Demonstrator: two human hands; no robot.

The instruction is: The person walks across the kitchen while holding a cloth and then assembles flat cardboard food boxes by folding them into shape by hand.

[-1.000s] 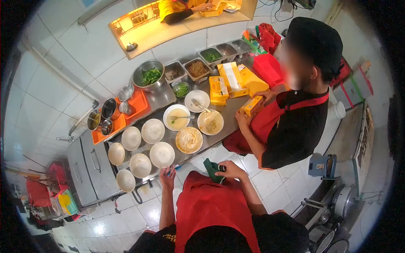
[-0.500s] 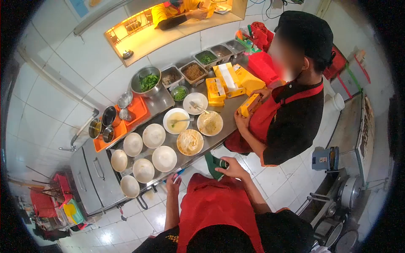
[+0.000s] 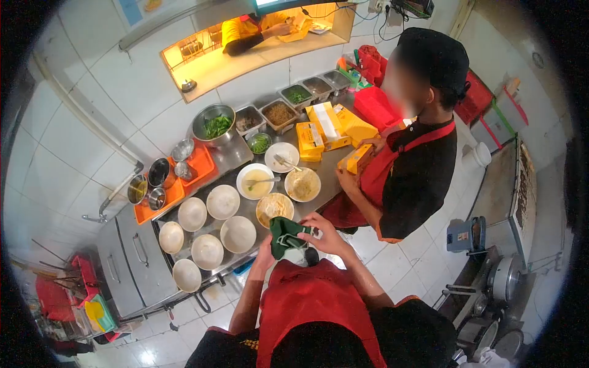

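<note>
In front of my red apron, at the counter's front edge, I hold a dark green cloth item (image 3: pixel 283 237) with pale lines on it. My right hand (image 3: pixel 326 235) grips its right side, fingers closed. A small black rounded piece (image 3: pixel 311 256) hangs just below that hand. My left hand (image 3: pixel 265 254) is at the cloth's left edge, its fingers partly hidden, apparently pinching it. Just beyond the cloth stands a bowl with orange-brown food residue (image 3: pixel 274 208). What kind of item the cloth is, I cannot make out.
Several pale bowls (image 3: pixel 238 234) stand on the steel counter to the left. Near an orange tray (image 3: pixel 199 165) are metal cups. Yellow boxes (image 3: pixel 311 136) lie at the back. On the right, a co-worker (image 3: pixel 417 159) holds another yellow box (image 3: pixel 356 161).
My right hand has brought the green cloth item left and up towards the counter. My left hand has come up to meet it. The blue object by my left hand is no longer in its fingers.
</note>
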